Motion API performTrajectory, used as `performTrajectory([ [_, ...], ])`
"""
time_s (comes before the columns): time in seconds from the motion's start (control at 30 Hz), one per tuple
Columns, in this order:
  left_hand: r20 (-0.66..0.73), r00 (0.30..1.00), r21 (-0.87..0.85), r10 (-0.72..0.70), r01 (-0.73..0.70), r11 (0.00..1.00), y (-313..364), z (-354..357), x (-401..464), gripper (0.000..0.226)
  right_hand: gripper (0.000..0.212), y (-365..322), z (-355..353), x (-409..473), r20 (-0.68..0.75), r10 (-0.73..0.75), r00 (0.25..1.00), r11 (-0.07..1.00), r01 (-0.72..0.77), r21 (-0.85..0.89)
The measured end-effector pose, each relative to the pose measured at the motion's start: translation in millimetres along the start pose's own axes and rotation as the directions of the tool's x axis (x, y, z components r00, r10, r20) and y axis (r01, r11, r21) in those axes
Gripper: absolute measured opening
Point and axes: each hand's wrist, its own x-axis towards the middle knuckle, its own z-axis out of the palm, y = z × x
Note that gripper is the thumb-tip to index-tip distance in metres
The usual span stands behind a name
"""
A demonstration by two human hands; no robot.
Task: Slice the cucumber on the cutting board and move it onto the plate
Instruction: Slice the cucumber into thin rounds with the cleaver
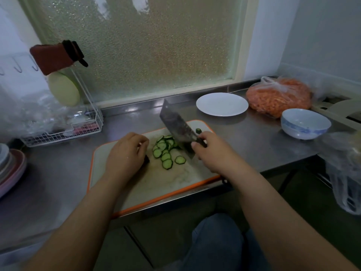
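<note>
A white cutting board [109, 159] with an orange rim lies on the steel counter. Several thin cucumber slices [166, 151] are spread in its middle. My left hand [126, 153] is curled over a dark cucumber end piece [146, 159], which peeks out beside its fingers. My right hand [212, 151] grips the handle of a dark cleaver [175, 124], whose blade is tilted up just right of the slices. A small cucumber tip [198, 131] lies at the board's far right corner. A white plate [222, 104], with nothing on it, stands behind the board to the right.
A bag of shredded carrot [279, 96] and a blue-patterned bowl [305, 123] stand at the right. A white wire rack [64, 130] with items sits at the left, stacked dishes [9, 169] beyond it. The counter's front edge runs just below the board.
</note>
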Motion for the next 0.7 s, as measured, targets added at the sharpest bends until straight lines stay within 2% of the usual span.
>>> performTrajectory([
  [0.07, 0.040, 0.999, -0.002, -0.026, 0.027, 1.000, -8, -6, -14, 0.012, 0.012, -9, 13, 0, 0.097, -0.024, 0.995, 0.999, 0.028, -0.038],
  [0.13, 0.093, 0.996, 0.000, 0.000, 0.000, 1.000, -15, -6, -23, 0.010, 0.017, -17, 27, 1, 0.150, -0.049, 0.988, 0.988, 0.069, -0.136],
  [0.33, 0.070, 0.997, -0.020, 0.026, -0.024, 0.999, -19, 2, -25, 0.005, 0.021, -36, 57, 6, 0.255, 0.020, 0.967, 0.952, 0.060, -0.302],
  [0.7, 0.117, 0.992, -0.040, 0.040, -0.036, 0.999, -21, 7, -18, 0.009, 0.018, -56, 52, -15, 0.188, -0.073, 0.979, 0.901, 0.146, -0.409],
])
